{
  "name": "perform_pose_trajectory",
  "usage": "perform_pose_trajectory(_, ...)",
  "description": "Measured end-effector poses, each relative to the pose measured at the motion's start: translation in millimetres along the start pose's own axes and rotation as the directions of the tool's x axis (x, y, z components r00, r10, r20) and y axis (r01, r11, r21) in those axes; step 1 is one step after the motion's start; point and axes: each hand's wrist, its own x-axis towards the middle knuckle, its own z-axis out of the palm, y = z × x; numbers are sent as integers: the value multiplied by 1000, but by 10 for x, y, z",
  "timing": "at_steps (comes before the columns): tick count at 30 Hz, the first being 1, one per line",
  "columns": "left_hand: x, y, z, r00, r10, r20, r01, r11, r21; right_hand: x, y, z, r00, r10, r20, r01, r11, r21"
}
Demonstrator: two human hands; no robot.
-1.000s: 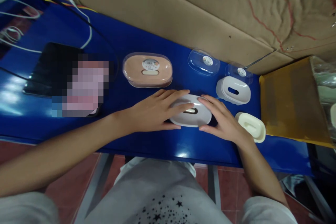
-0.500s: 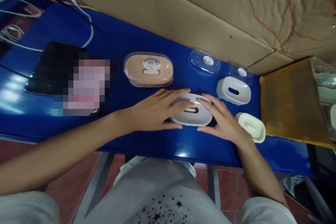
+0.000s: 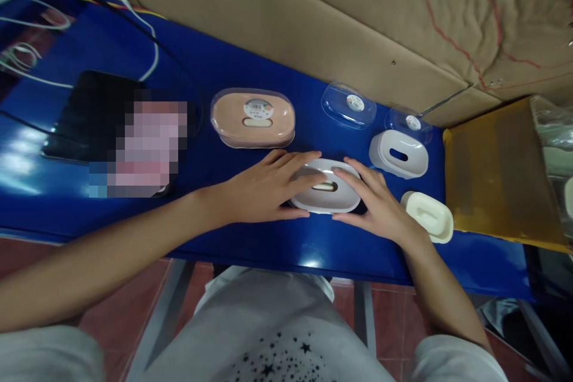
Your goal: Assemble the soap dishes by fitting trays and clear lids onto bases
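Note:
A white oval soap dish (image 3: 331, 200) with a slot in its middle stands on the blue table in front of me. Something cream-coloured shows through the slot. My left hand (image 3: 277, 188) grips the dish's left side, thumb at the near edge and fingers over the far rim. On the right side my right hand (image 3: 373, 200) holds it likewise, with one finger reaching over the rim into the hollow. A peach soap dish (image 3: 233, 116) under a clear, labelled cover lies beyond my left hand. To the right are another white dish (image 3: 414, 161) and a cream insert (image 3: 441, 221).
Two clear lids with labels, a nearer lid (image 3: 338, 110) and a farther-right lid (image 3: 423, 125), lie along the back. A cardboard box (image 3: 492, 173) bounds the right side. At the left is a phone with a blurred screen (image 3: 147, 149), among cables.
Both hands have shifted very slightly left, with fingers still around the white soap dish. The other things have stayed in place.

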Motion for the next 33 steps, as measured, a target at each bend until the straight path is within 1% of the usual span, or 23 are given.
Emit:
perform_pose_trajectory(4, 1, -7, 6, 1000, 0, -7, 0, 1000, 16, 20, -7, 15, 998, -55, -29, 52, 995, -80)
perform_pose_trajectory(8, 3, -17, 12, 1000, -8, 3, 8, 998, 60, 50, -3, 41, 993, -113, -20, 110, 986, -126)
perform_pose_trajectory(13, 5, -21, 14, 1000, 0, 18, -2, 996, 95, 66, 14, 55, 993, -121, -16, 118, 986, -118)
perform_pose_trajectory(17, 6, -14, 0, 1000, -1, 12, -1, 995, 97, 55, 45, 42, 992, -120, -27, 118, 990, -71)
perform_pose_trajectory(21, 13, 0, -22, 1000, 7, 12, -8, 997, 81, 59, 111, 2, 991, -96, -91, 93, 995, -33)
perform_pose_trajectory(24, 17, 8, -24, 1000, 5, 12, -6, 997, 73, 130, 176, -37, 987, -70, -142, 62, 996, -60)
perform_pose_trajectory(27, 17, 7, -11, 1000, 1, 2, -2, 997, 71, 287, 227, -72, 990, -13, -141, -2, 995, -102)
perform_pose_trajectory(30, 17, -3, 0, 1000, -6, -17, 7, 998, 63, 483, 254, -102, 989, 75, -131, -86, 993, -84)
perform_pose_trajectory(33, 19, -15, 5, 1000, -10, -25, 11, 999, 36, 647, 274, -128, 981, 131, -142, -141, 988, -66)
